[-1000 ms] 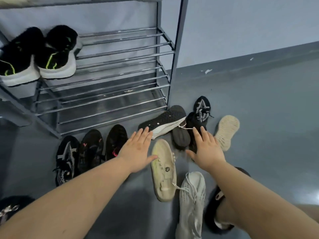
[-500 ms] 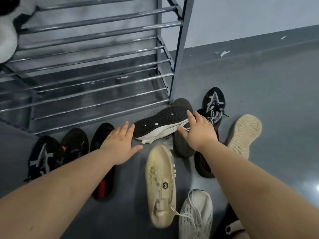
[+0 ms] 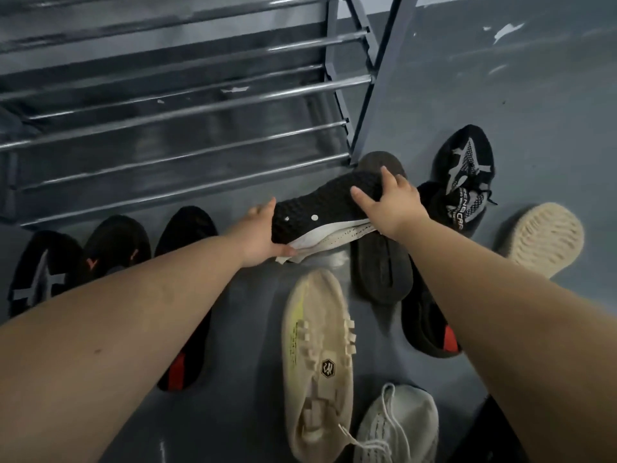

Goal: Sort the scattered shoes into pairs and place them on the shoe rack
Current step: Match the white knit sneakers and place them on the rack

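1. Black knit covers the shoe (image 3: 320, 208) you hold with both hands at the centre of the frame; it lies on its side with its white sole edge facing you, just in front of the lower right corner of the shoe rack (image 3: 187, 105).
2. Your left hand (image 3: 263, 235) grips the left end of that shoe, thumb under the white edge; the other fingers are hidden behind it.
3. Your right hand (image 3: 390, 205) clamps the right end, fingers curled over the top and thumb spread onto the dark side.
4. Under the right end lies a dark shoe sole-up (image 3: 380, 262), touching the held one.
5. At lower centre a cream shoe (image 3: 317, 355) lies beside a white laced shoe (image 3: 397, 426).
6. At the right edge sits a pale sole (image 3: 541, 238), and above it a black patterned sneaker (image 3: 467, 172).
7. Along the left, three black shoes (image 3: 113, 245) stand in a row before the rack.
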`<move>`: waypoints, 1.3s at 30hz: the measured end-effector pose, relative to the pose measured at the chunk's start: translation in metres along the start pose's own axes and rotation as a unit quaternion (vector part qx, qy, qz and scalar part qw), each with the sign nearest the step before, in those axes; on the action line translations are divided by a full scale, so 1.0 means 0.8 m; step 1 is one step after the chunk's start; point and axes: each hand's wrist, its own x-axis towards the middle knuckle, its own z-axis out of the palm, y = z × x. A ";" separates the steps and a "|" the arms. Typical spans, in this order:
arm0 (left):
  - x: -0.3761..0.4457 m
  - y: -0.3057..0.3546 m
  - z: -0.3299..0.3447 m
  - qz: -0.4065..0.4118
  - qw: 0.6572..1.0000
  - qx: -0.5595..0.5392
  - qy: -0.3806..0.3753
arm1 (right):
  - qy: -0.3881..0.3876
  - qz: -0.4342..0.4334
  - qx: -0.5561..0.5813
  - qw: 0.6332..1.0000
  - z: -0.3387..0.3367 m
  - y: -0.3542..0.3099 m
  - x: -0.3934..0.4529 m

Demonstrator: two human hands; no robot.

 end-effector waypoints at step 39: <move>-0.477 -0.032 -0.148 0.098 0.880 -0.455 0.097 | 0.067 -0.145 0.177 0.971 -0.171 -0.121 -0.463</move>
